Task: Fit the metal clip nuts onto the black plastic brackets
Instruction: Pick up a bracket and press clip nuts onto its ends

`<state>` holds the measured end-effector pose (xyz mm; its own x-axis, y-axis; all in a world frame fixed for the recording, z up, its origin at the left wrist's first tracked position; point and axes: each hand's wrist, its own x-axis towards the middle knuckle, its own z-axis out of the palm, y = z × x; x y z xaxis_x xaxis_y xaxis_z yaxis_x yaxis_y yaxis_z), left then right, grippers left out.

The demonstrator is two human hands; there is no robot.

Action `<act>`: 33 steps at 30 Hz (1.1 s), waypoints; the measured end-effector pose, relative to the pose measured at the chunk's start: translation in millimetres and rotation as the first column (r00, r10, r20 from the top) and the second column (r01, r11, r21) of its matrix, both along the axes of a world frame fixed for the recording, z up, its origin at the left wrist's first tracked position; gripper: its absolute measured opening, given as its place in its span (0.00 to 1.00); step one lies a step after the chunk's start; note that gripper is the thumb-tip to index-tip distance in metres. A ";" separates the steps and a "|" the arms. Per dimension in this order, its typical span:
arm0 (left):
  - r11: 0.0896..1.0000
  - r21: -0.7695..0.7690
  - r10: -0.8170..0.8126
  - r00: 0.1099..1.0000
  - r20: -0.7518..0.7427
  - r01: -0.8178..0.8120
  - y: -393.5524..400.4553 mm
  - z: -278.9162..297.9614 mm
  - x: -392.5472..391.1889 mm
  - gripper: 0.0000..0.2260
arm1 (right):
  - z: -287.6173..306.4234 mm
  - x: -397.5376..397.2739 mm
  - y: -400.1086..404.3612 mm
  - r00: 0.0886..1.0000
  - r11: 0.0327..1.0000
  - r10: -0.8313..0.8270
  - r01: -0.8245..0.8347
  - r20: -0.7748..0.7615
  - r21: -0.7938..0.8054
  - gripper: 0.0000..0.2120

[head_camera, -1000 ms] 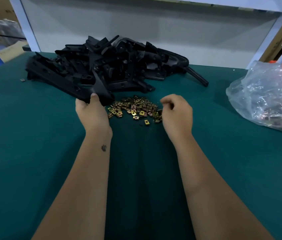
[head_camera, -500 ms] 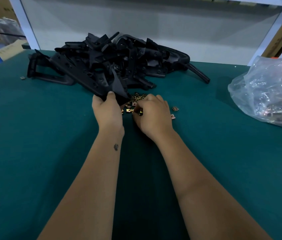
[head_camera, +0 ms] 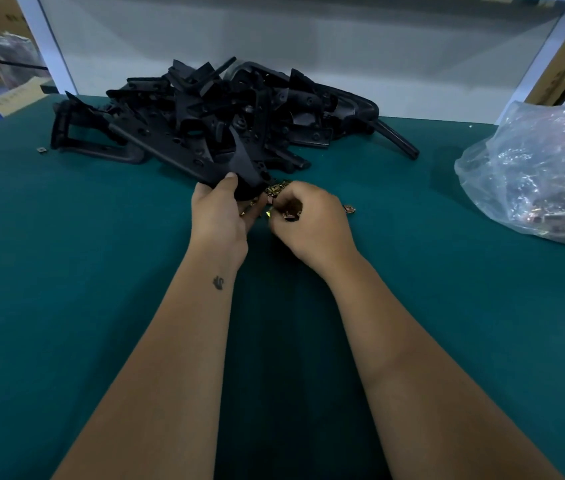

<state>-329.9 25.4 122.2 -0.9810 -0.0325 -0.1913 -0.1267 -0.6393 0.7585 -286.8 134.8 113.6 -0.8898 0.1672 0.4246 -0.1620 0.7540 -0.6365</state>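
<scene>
Green matting covers the counter (head_camera: 66, 271), backed by a pale wall panel. Your left hand (head_camera: 220, 216) is clamped on the near end of one black plastic bracket (head_camera: 239, 164), thumb on top, its far end lying against the bracket pile (head_camera: 225, 112). Your right hand (head_camera: 309, 223) is curled together just right of it, pinching a metal clip nut (head_camera: 288, 214) close to the bracket's near tip; whether the nut already touches the plastic cannot be told. Loose clip nuts (head_camera: 277, 187) lie mostly hidden beneath both hands, one stray nut (head_camera: 348, 209) showing to the right. Farther right sits a clear plastic bag (head_camera: 534, 174) of more nuts. Likely faults: a nut pushed on skewed may jam or spring off into the loose heap, and pulling the bracket may drag neighbours from the pile.
</scene>
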 end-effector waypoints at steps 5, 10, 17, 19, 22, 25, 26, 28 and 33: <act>0.998 -0.005 -0.070 0.997 -0.027 0.070 2.7 -2.5 -0.2 0.04 | 3.3 1.6 5.5 0.998 0.904 -0.033 0.006 -0.056 -0.427 0.10; 0.977 0.118 -0.168 0.983 -0.069 0.176 7.3 -4.4 1.4 0.03 | 5.9 -0.2 11.3 0.997 0.746 0.021 -0.063 -0.072 -0.663 0.13; 0.985 0.116 -0.114 0.985 -0.128 0.129 12.2 -4.7 5.7 0.24 | 7.3 -1.0 11.1 0.988 0.623 0.124 -0.153 -0.097 -0.767 0.15; 0.996 0.028 -0.082 0.988 -0.130 0.087 12.1 -6.5 5.1 0.24 | 7.4 -0.7 10.4 0.987 0.628 0.136 -0.157 -0.091 -0.762 0.15; 0.997 -0.035 -0.073 0.982 -0.177 0.068 9.3 -9.3 3.4 0.25 | 8.3 0.4 9.7 0.987 0.647 0.136 -0.157 -0.089 -0.746 0.16; 0.998 -0.055 -0.046 0.979 -0.201 0.035 7.9 -9.9 2.7 0.26 | 9.2 1.4 7.9 0.988 0.676 0.114 -0.152 -0.102 -0.721 0.16; 0.998 -0.064 -0.034 0.979 -0.202 0.022 8.4 -9.9 2.9 0.26 | 9.4 1.6 7.3 0.989 0.686 0.103 -0.149 -0.107 -0.712 0.16; 0.998 -0.067 -0.023 0.978 -0.207 0.009 9.4 -9.9 3.5 0.25 | 9.6 2.1 6.3 0.989 0.703 0.094 -0.149 -0.116 -0.696 0.16; 1.000 0.016 -0.003 0.982 -0.187 0.006 8.3 -8.8 3.9 0.23 | 8.9 1.5 5.9 0.993 0.708 0.093 -0.120 -0.076 -0.696 0.17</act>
<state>-326.0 33.8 113.4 -0.9996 -0.0269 -0.0054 0.0134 -0.6513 0.7587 -285.3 140.6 122.5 -0.9082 0.3324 0.2544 -0.2438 0.0738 -0.9670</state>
